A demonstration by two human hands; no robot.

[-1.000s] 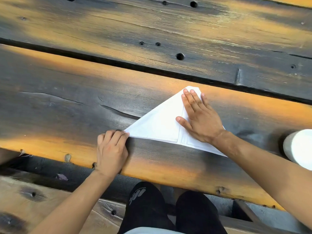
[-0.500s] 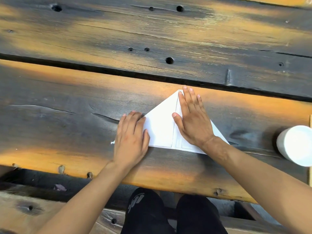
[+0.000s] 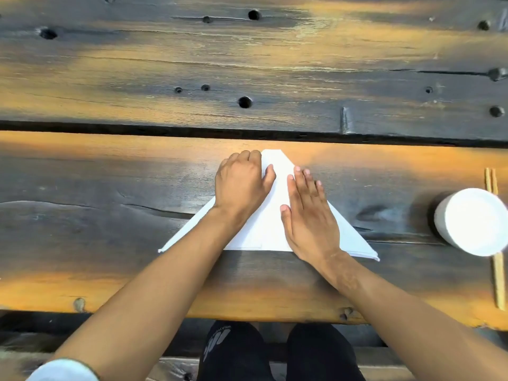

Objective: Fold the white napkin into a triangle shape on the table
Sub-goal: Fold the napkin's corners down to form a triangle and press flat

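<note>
One white napkin (image 3: 270, 221) lies flat on the near plank of the wooden table (image 3: 110, 171), under both hands. It already shows a triangular outline: a long base toward the person and a blunt, clipped apex at the far end.

The left hand (image 3: 242, 182) rests on the napkin's left slope with fingers curled under, knuckles near the apex and thumb tip on the cloth. Whether it pinches a layer cannot be told. The right hand (image 3: 309, 215) lies just beside it, palm down and fingers spread flat, holding nothing, pressing the right half.

Judgement: the step in hand is flattening and creasing the folded shape, and the task appears close to complete. The next move likely calls for smoothing pressure outward toward the two base corners, which lie beyond each wrist, and for checking that the layered edges along the base line up.

Count: one napkin, two hands, one white cup (image 3: 474, 221) well to the right of the right hand, and a pair of chopsticks (image 3: 494, 243) partly hidden by that cup.
</note>
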